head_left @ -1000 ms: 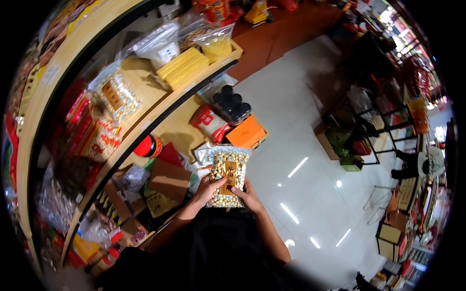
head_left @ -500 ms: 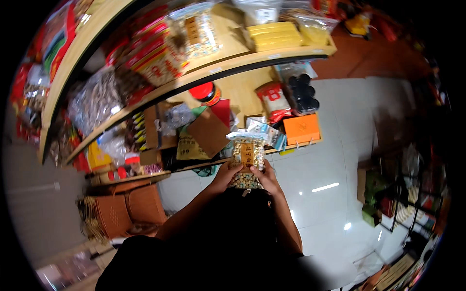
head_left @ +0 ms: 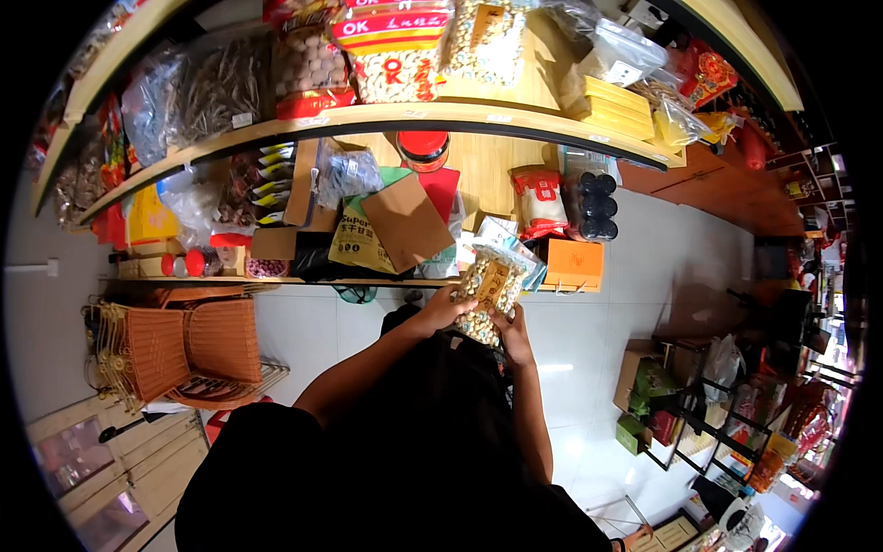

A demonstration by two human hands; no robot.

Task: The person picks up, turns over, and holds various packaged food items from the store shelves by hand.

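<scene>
Both hands hold a clear bag of pale, round dried seeds (head_left: 498, 279) with a brown label, tilted to the right in front of my body. My left hand (head_left: 442, 311) grips its left side, thumb lying over the front. My right hand (head_left: 513, 336) closes on the lower right side, its thumb also on the front. Fingers behind the bag are hidden. Just beyond the bag's top edge are blue and white packets and an orange box (head_left: 575, 265) on the lower shelf. A similar bag of seeds (head_left: 504, 55) lies on the upper shelf.
The wooden upper shelf (head_left: 359, 118) carries bags of dried goods and yellow packs (head_left: 618, 109). Below it are a red-lidded jar (head_left: 423, 152), a brown card (head_left: 407, 224), a red and white bag (head_left: 541, 198) and dark cans (head_left: 596, 207). Wicker chairs (head_left: 221, 340) stand left; a loaded rack (head_left: 704, 405) stands right.
The bag has gone from nearly upright to tilted right, still in both hands. My view has turned, so the shelves now run more level and the chairs sit farther left.
</scene>
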